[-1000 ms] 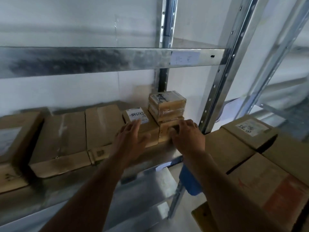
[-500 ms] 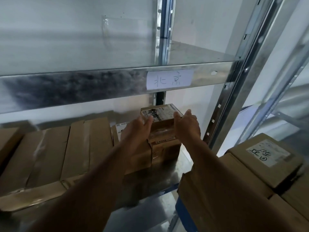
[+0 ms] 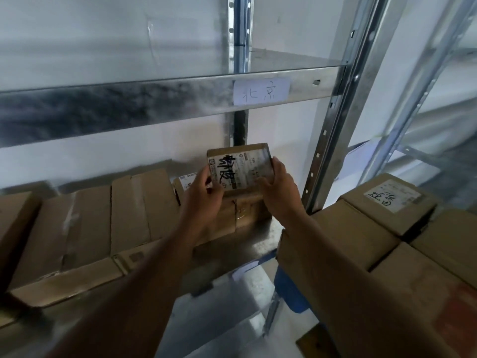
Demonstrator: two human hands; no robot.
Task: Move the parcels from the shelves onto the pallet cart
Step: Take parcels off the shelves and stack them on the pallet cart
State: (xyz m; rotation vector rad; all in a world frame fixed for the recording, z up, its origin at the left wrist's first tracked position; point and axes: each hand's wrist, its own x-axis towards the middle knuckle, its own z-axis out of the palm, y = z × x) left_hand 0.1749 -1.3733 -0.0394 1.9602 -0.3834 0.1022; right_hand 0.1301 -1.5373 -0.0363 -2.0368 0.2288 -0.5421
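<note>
Both hands on one small brown cardboard parcel with a white printed label (image 3: 238, 167): left hand (image 3: 204, 195) pinches its left edge, right hand (image 3: 277, 188) has its grip curled round the right edge. Parcel sits tilted atop a stack of small cardboard boxes (image 3: 245, 209) on the galvanised steel shelf (image 3: 258, 244), near the upright.

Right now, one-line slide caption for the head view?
Both hands, left hand and right hand, hold a small labelled parcel tilted up above the stacked boxes on the metal shelf.
</note>
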